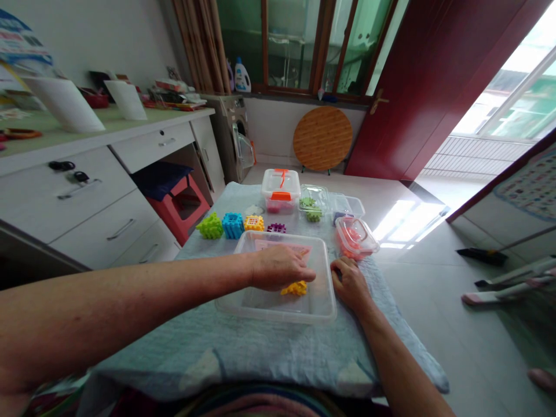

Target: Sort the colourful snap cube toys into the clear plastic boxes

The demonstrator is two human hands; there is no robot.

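Observation:
My left hand (278, 267) reaches over a large clear plastic bin (278, 314), with its fingers bent together. Whatever sits in that grip is too small or hidden to make out. Just below those fingers, a few yellow interlocking toy pieces (296, 288) lie on the bin's floor. A pink printed sheet (264, 245) shows at the far side of the bin. My right hand (351, 282) rests on the cloth beside the bin's right wall, its fingers curled and their inside hidden. Just beyond it stands a lidded clear tub (357, 236) holding red-pink pieces.
Behind the bin stand green (211, 226), blue (233, 225), yellow (254, 223) and purple (277, 228) block shapes. Farther back are an orange-latched box (281, 188), a tub of green pieces (313, 202) and another clear tub (354, 205). A pink stool (185, 208) stands left.

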